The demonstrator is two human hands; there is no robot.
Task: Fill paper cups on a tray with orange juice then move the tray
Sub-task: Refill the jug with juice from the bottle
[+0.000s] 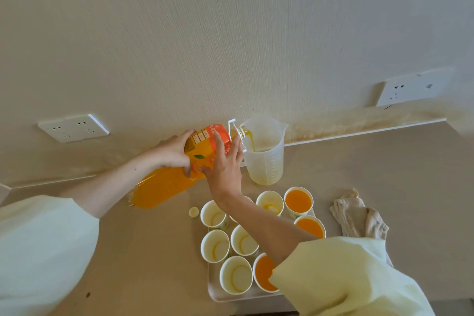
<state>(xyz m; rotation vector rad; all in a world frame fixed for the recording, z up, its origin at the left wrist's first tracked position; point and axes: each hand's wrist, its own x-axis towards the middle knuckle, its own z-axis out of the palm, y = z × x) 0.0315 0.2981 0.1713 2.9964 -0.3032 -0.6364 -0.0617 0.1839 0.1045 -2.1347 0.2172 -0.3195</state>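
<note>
Crumpled beige cloth (359,215) on beige counter (384,161), right side. White left socket (73,128), right socket (413,90) on textured wall (230,33).

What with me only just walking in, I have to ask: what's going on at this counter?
A person is pouring orange juice from a big bottle, held tilted by the left hand and the right hand, into a clear measuring jug by the wall. On the tray, three paper cups are full of juice; the other cups hold only a trace. The bottle cap and a cloth lie on the counter.
</note>
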